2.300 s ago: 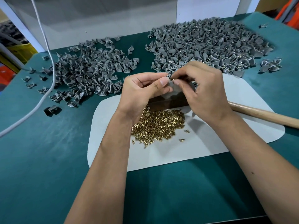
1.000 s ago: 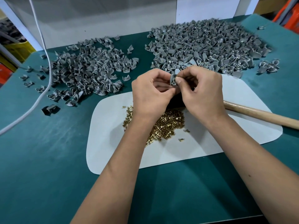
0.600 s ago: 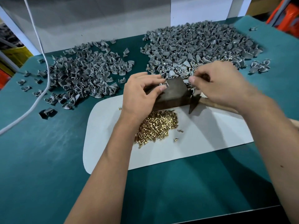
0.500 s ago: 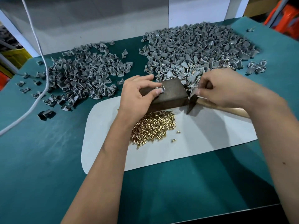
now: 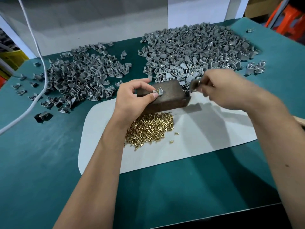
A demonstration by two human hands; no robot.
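One white mat [image 5: 206,138] lay on the green table [image 5: 49,162]. Nearest on it sat one heap of brass rivets [image 5: 150,128], too many to count, with two strays [image 5: 176,133] just to its right. Behind the heap stood one dark block [image 5: 168,100]. The left hand [image 5: 134,99] pinched one grey part [image 5: 158,93], bearing one brass rivet, between thumb and forefinger on the block's top. The right hand [image 5: 227,90], blurred, had its fingers curled round one hammer [image 5: 192,84] just right of the block. Beyond lay two uncountable piles of grey parts, the left pile [image 5: 79,80] and the right pile [image 5: 198,53]. One white cable [image 5: 38,66] crossed the left pile.
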